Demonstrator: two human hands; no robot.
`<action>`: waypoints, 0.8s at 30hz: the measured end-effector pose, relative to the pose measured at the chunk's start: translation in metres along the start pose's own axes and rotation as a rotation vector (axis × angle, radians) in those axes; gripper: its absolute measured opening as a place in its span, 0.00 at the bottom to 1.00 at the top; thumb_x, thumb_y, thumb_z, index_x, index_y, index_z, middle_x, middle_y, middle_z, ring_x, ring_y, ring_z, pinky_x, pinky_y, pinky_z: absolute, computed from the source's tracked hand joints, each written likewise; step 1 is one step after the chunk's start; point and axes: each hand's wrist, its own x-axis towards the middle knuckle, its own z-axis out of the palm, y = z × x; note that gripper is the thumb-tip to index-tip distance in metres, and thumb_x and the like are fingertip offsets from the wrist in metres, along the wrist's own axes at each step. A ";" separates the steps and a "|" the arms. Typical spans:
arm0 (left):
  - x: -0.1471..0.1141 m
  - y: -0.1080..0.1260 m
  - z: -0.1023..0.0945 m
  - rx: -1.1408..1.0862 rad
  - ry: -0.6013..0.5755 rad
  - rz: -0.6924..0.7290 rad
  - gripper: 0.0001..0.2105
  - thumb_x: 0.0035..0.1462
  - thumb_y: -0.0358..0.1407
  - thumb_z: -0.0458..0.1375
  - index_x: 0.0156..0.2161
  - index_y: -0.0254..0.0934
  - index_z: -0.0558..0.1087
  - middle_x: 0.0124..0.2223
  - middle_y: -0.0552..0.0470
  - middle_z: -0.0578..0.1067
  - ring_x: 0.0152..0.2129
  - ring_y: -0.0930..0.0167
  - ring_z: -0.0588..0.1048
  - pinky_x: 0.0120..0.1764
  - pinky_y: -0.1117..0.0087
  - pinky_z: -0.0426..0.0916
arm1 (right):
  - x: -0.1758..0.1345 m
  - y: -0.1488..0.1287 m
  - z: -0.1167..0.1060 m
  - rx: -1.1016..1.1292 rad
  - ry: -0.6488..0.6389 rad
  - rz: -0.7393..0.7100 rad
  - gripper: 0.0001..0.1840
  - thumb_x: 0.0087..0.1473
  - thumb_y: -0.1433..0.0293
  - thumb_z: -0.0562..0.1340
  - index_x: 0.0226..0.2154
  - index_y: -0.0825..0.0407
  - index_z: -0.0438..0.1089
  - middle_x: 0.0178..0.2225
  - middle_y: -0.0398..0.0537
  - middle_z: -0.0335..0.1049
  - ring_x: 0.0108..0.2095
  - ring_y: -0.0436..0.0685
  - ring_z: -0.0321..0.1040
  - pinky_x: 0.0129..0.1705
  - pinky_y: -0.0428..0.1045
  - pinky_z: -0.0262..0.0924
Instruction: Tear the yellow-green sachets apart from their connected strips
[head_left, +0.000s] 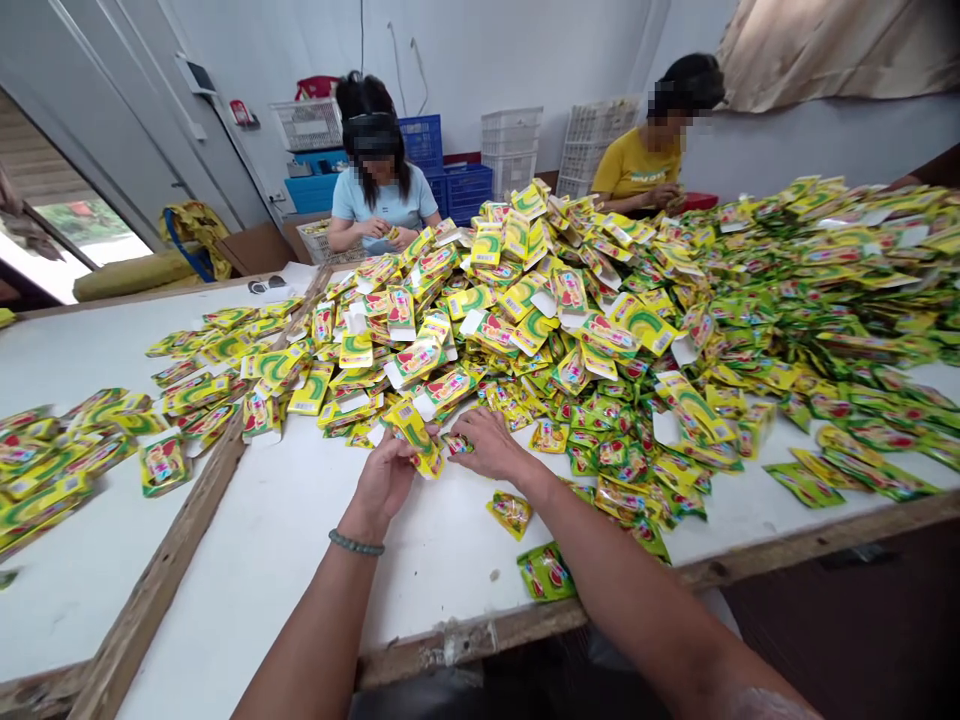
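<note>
The left hand (385,478) curls closed around a yellow carton (417,436); the right hand (491,445) (fingers bunched together) pinches a small sachet (454,443) beside it, over the white counter (277,530).

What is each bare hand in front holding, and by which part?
The left hand holds a yellow carton around its middle; the right hand pinches a small packet by the end away from the carton.

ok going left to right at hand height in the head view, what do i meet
Yellow boxes → wooden strip → left hand → the yellow box it holds → small packet → right hand → loose green packets.
</note>
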 end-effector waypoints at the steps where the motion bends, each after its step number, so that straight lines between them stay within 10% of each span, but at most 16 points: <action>1: 0.000 -0.001 0.001 0.003 -0.006 0.017 0.24 0.35 0.27 0.56 0.44 0.36 0.69 0.38 0.49 0.77 0.37 0.65 0.74 0.36 0.67 0.67 | 0.000 -0.002 0.001 0.029 -0.013 -0.007 0.11 0.45 0.69 0.64 0.36 0.49 0.71 0.39 0.46 0.67 0.43 0.57 0.58 0.43 0.51 0.48; 8: -0.002 0.006 -0.006 0.046 0.049 0.149 0.23 0.39 0.29 0.60 0.46 0.40 0.69 0.45 0.50 0.74 0.38 0.69 0.73 0.38 0.69 0.67 | -0.003 -0.007 0.001 0.203 0.071 0.057 0.04 0.50 0.68 0.61 0.30 0.52 0.70 0.35 0.45 0.68 0.38 0.53 0.61 0.41 0.48 0.52; 17: -0.006 -0.006 -0.037 0.777 0.029 0.183 0.25 0.36 0.38 0.67 0.45 0.38 0.72 0.28 0.55 0.72 0.23 0.73 0.68 0.27 0.73 0.62 | -0.014 -0.011 0.006 0.142 0.082 0.281 0.16 0.40 0.68 0.68 0.33 0.51 0.65 0.32 0.43 0.65 0.34 0.53 0.60 0.34 0.46 0.51; 24: -0.004 -0.008 -0.037 1.188 0.162 0.328 0.20 0.45 0.46 0.61 0.43 0.38 0.74 0.33 0.49 0.70 0.31 0.66 0.70 0.36 0.67 0.64 | -0.010 0.004 -0.003 0.368 0.094 0.435 0.10 0.42 0.70 0.65 0.32 0.51 0.68 0.28 0.40 0.67 0.29 0.50 0.61 0.30 0.44 0.51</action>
